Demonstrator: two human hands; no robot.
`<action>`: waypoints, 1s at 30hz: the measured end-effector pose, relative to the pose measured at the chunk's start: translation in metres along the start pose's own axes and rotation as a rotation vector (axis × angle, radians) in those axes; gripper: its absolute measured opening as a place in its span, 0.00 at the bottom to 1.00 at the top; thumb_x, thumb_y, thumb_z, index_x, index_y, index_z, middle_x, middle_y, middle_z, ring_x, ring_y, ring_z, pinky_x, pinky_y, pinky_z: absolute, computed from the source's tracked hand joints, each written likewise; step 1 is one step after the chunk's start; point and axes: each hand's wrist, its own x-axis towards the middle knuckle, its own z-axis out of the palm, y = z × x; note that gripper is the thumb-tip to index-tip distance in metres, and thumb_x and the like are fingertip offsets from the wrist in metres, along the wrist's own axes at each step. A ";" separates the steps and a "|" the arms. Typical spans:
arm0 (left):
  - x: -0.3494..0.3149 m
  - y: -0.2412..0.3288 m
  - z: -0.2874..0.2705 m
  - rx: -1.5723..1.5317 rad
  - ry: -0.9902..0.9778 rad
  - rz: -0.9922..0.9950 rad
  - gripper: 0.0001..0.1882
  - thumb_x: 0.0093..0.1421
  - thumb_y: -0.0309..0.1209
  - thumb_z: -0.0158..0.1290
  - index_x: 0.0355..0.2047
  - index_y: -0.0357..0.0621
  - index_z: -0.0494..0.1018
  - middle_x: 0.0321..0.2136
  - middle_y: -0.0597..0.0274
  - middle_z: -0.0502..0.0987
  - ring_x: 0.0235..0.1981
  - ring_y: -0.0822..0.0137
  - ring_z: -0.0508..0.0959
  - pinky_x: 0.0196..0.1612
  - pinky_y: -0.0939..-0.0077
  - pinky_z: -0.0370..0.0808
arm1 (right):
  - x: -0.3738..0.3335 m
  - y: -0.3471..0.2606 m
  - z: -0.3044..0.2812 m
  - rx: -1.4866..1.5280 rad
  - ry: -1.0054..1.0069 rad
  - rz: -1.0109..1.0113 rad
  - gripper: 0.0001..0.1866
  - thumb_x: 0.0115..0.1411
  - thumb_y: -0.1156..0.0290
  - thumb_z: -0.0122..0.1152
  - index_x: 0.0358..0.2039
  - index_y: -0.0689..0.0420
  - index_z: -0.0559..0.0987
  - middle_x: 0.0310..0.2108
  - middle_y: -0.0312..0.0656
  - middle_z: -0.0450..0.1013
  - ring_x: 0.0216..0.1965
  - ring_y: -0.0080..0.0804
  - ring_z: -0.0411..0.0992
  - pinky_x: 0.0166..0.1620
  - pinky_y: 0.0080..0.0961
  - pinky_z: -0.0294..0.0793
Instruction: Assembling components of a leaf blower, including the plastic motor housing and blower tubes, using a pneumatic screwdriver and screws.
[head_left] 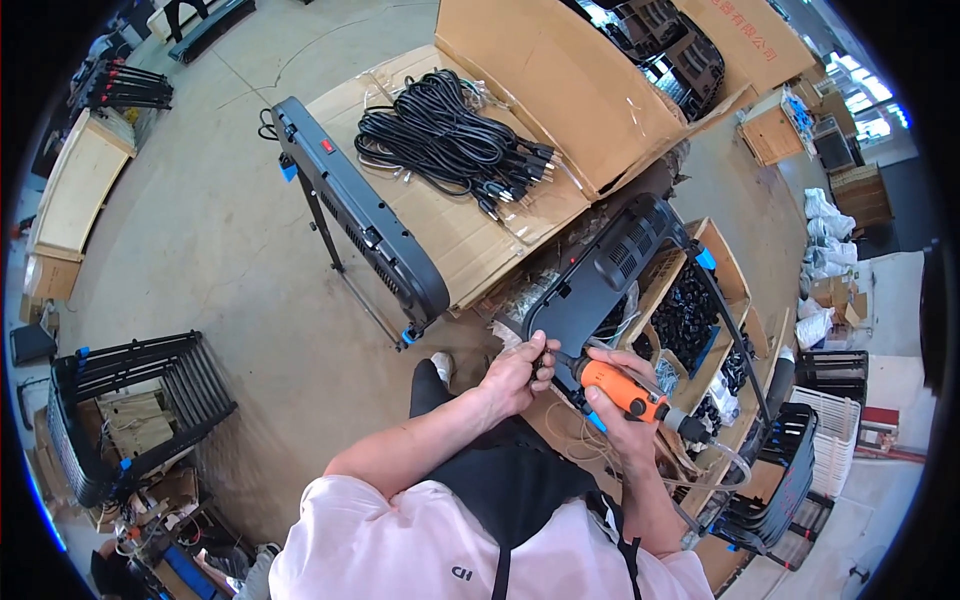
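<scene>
My right hand (625, 412) is wrapped round an orange air screwdriver (617, 387) with a black rear end and a clear hose. Its dark nose points left, toward my left hand (514, 378). The left fingers are pinched together beside the tip, around something small and dark that I cannot make out. Just beyond both hands stands a black machine frame with a moulded housing (625, 255) and a blue-capped leg. A second such black frame (360, 205), with a red switch, stands farther left.
A bundle of black power cords (450, 135) lies on flattened cardboard (525, 225) ahead. To the right, a wooden bin (738, 270) holds many small black parts and bagged hardware. Black frames (165, 400) are stacked at left; others (770, 480) stand at right.
</scene>
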 end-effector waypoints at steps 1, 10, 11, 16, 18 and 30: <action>0.004 0.002 0.002 -0.027 -0.022 -0.016 0.19 0.77 0.47 0.48 0.47 0.42 0.74 0.28 0.70 0.70 0.24 0.75 0.67 0.24 0.82 0.62 | 0.001 0.001 -0.001 0.000 0.006 0.005 0.26 0.59 0.82 0.69 0.57 0.61 0.72 0.56 0.52 0.76 0.60 0.39 0.74 0.64 0.37 0.73; 0.011 0.014 0.004 -0.038 -0.100 -0.128 0.18 0.75 0.45 0.51 0.48 0.42 0.73 0.28 0.70 0.71 0.24 0.76 0.68 0.23 0.83 0.63 | 0.011 0.006 -0.007 0.052 0.069 0.071 0.26 0.59 0.82 0.69 0.57 0.61 0.73 0.56 0.51 0.76 0.59 0.39 0.75 0.64 0.37 0.74; 0.012 0.015 0.004 -0.037 -0.101 -0.130 0.18 0.75 0.45 0.51 0.48 0.42 0.73 0.28 0.70 0.71 0.24 0.76 0.68 0.23 0.83 0.63 | 0.013 0.006 -0.007 0.032 0.061 0.069 0.26 0.59 0.82 0.69 0.57 0.61 0.73 0.56 0.51 0.77 0.58 0.38 0.75 0.64 0.36 0.74; 0.021 0.017 0.012 -0.023 -0.073 -0.088 0.22 0.75 0.50 0.50 0.48 0.41 0.73 0.26 0.70 0.69 0.25 0.76 0.68 0.24 0.83 0.64 | 0.026 0.004 -0.002 -0.050 0.038 0.052 0.27 0.60 0.81 0.68 0.59 0.61 0.72 0.56 0.50 0.76 0.58 0.37 0.75 0.63 0.35 0.75; 0.017 0.017 0.015 -0.003 -0.045 -0.069 0.22 0.76 0.49 0.49 0.49 0.41 0.73 0.27 0.69 0.70 0.25 0.75 0.69 0.25 0.81 0.65 | 0.032 -0.003 0.005 0.043 0.111 0.148 0.27 0.60 0.81 0.68 0.60 0.60 0.71 0.57 0.49 0.76 0.57 0.36 0.76 0.63 0.34 0.74; 0.002 0.017 -0.006 0.293 -0.094 -0.098 0.15 0.78 0.39 0.46 0.52 0.44 0.77 0.31 0.70 0.77 0.27 0.75 0.74 0.29 0.79 0.70 | 0.079 0.035 0.028 -0.039 0.112 0.116 0.23 0.60 0.81 0.70 0.55 0.62 0.75 0.54 0.47 0.77 0.55 0.32 0.77 0.60 0.30 0.77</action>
